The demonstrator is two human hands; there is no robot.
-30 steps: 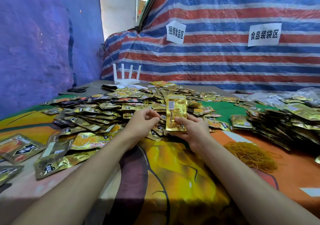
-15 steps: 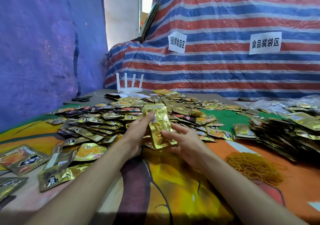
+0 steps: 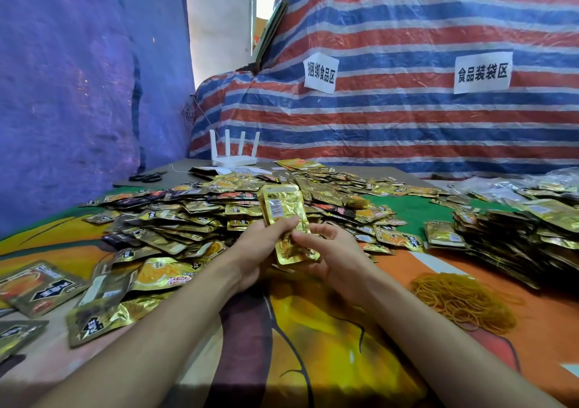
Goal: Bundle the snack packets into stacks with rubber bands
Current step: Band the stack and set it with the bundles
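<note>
Your left hand (image 3: 260, 247) grips the stack (image 3: 283, 210); your right hand (image 3: 333, 258) pinches its bottom; bands (image 3: 463, 301) lie at four o'clock.

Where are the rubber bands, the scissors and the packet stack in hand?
rubber bands (image 3: 463, 301): head view, middle of the loose pile.
scissors (image 3: 147, 177): head view, middle of the dark pair.
packet stack (image 3: 288, 207): head view, upper face beside the white label.

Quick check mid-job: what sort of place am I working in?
Likely a makeshift snack-packing workroom: red-and-blue striped tarpaulin walls with white paper zone signs, heaps of gold foil snack packets, and a pile of yellow rubber bands.
</note>
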